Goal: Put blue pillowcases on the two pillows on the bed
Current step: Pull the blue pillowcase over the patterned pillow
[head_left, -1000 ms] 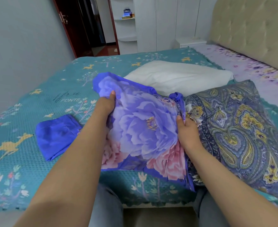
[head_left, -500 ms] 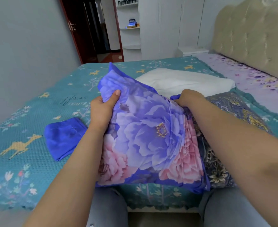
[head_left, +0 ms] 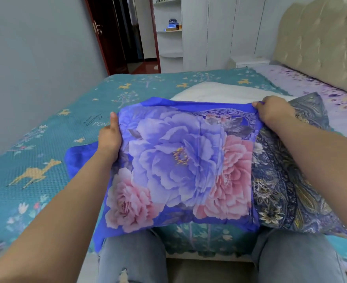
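Holding one blue flowered pillowcase (head_left: 180, 160), the left hand (head_left: 109, 137) grips its left edge and the right hand (head_left: 274, 113) pinches its far corner. Inside it sits one paisley pillow (head_left: 287, 180), half covered, on the bed (head_left: 46, 160). One white pillow (head_left: 219, 92) lies behind, and one folded blue pillowcase (head_left: 76, 160) lies at the left.

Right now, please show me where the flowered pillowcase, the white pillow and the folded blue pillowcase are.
flowered pillowcase (head_left: 180, 158), head view, on the large purple flower.
white pillow (head_left: 219, 92), head view, on its bare top.
folded blue pillowcase (head_left: 76, 158), head view, on the corner visible beside the left wrist.
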A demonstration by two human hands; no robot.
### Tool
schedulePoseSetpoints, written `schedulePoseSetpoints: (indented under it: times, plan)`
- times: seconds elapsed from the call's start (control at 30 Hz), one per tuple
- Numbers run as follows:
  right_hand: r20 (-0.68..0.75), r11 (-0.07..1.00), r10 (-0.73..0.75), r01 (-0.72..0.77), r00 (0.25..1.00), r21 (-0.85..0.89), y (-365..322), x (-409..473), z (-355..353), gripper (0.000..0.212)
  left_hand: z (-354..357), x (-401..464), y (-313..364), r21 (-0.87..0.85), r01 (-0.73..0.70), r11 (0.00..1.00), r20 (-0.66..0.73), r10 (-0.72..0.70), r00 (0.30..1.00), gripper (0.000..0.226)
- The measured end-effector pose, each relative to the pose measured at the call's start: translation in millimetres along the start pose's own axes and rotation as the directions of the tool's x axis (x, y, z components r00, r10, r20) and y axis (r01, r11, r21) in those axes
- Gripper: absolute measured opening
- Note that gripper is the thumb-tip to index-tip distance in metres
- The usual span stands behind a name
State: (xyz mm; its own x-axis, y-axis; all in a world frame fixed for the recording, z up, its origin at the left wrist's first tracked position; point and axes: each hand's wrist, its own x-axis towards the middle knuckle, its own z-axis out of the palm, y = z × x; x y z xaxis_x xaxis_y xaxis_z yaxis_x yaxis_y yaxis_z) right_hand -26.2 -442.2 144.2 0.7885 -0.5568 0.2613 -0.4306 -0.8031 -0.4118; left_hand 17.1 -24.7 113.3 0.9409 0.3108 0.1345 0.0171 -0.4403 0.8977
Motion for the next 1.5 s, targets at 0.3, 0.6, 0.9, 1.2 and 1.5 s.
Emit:
schedulePoseSetpoints:
  times: [0.3, 0.6, 0.9, 1.2, 1.5]
  plan:
    - [0.311, 0.997, 0.072, -0.055, 0.948, -0.062, 3.7, -6.2, 23.6, 0.059, 59.8, -13.3, -11.0, 0.456, -0.245, 0.856, 0.013, 0.268, 0.963, 0.067]
    - [0.768, 0.968, -0.174, -0.037, 0.617, 0.250, -11.8, -16.4, 46.5, 0.090, 145.0, -98.3, 43.1, 0.538, -0.647, 0.540, 0.513, 0.399, 0.760, 0.063]
    - [0.492, 0.577, -0.038, -0.382, 0.870, 0.721, 38.4, -31.8, 53.8, 0.010, 167.4, -108.5, 49.2, 0.207, -0.673, 0.710, 0.494, 0.518, 0.698, 0.031]
    - [-0.038, 0.679, 0.398, -0.267, 0.917, 0.684, 64.6, -29.4, 65.7, 0.028, 112.5, -60.8, -20.2, 0.542, -0.587, 0.601, 0.256, 0.547, 0.797, 0.072]
    - [0.227, 0.964, -0.080, 0.133, 0.971, -0.229, 17.8, -118.0, 47.0, 0.090, 70.4, -38.7, -81.0, 0.096, 0.364, 0.926, 0.170, -0.376, 0.911, 0.098]
